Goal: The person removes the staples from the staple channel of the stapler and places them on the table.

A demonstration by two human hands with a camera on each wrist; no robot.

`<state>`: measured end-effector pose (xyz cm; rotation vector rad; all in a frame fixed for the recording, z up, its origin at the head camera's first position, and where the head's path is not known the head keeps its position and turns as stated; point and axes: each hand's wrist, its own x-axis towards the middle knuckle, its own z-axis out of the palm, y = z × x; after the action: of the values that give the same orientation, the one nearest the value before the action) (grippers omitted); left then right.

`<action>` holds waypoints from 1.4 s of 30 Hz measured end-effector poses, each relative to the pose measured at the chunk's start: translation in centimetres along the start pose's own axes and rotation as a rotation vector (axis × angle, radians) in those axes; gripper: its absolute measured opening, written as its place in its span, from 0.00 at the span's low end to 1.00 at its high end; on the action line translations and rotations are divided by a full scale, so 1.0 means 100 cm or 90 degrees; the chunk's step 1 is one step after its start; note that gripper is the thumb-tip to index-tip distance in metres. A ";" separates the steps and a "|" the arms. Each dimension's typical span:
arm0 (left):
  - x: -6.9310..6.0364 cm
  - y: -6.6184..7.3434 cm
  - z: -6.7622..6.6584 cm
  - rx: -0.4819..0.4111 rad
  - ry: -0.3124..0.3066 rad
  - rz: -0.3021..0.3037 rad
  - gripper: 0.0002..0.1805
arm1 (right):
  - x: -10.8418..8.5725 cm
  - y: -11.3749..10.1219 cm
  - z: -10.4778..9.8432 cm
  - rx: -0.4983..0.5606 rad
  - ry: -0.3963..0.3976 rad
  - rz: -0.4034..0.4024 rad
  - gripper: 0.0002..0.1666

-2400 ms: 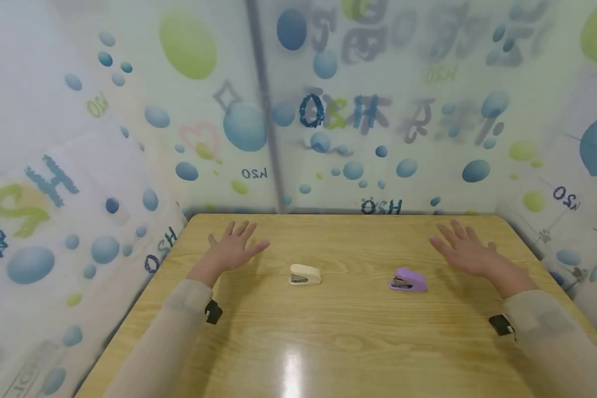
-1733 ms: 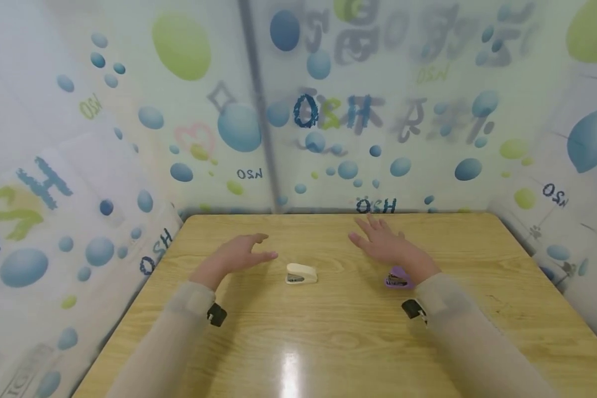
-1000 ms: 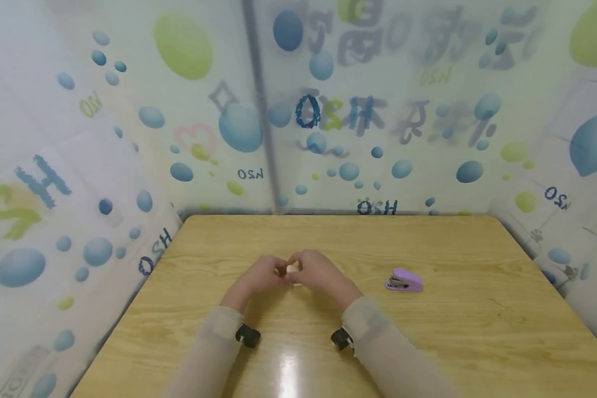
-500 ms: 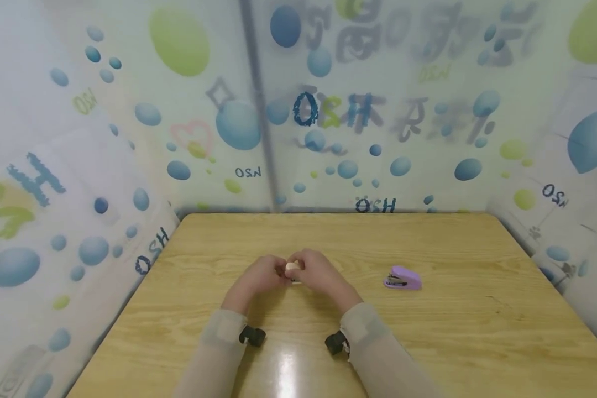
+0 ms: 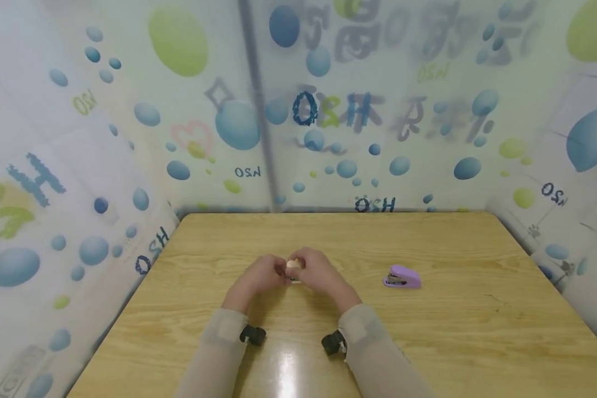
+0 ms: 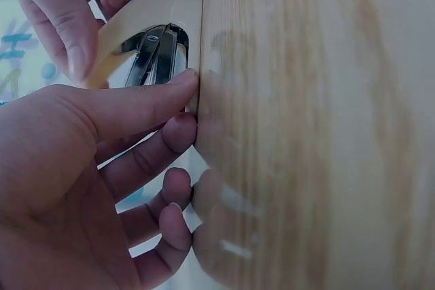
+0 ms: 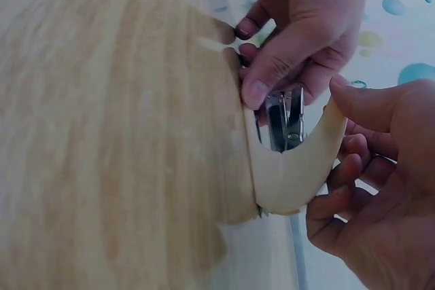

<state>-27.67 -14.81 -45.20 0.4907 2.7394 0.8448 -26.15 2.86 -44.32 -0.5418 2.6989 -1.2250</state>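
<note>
Cream stapler sits on the wooden table, long axis left-right, mouth toward the person's left. Left hand pinches its base near the front; right hand pinches its raised top. Purple stapler lies apart, off to the right, nearer that right hand.

Stapler: cream, on the worktop, metal inner parts showing.
Left hand: thumb and forefinger pinch the stapler's lower left end.
Right hand: holds its top from the right.
Worktop: wood-grained, faintly mirroring fingers.
</note>
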 end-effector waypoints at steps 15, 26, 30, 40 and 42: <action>0.000 0.002 0.003 -0.002 0.008 -0.021 0.07 | -0.022 0.014 -0.028 0.045 0.016 0.046 0.14; 0.000 0.005 0.001 -0.003 0.001 -0.043 0.07 | -0.042 0.027 -0.051 -0.036 0.009 0.142 0.16; -0.001 0.006 0.001 -0.005 0.002 -0.047 0.07 | -0.046 0.033 -0.056 -0.039 0.004 0.170 0.16; 0.001 0.005 0.000 -0.013 -0.007 -0.038 0.08 | -0.050 0.028 -0.062 -0.052 0.019 0.172 0.23; 0.002 0.006 0.000 -0.015 -0.008 -0.040 0.08 | -0.050 0.021 -0.065 -0.060 0.037 0.172 0.25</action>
<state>-27.71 -14.26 -44.83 0.4027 2.7154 0.8546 -23.76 10.56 -41.71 -0.1441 2.7735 -1.0635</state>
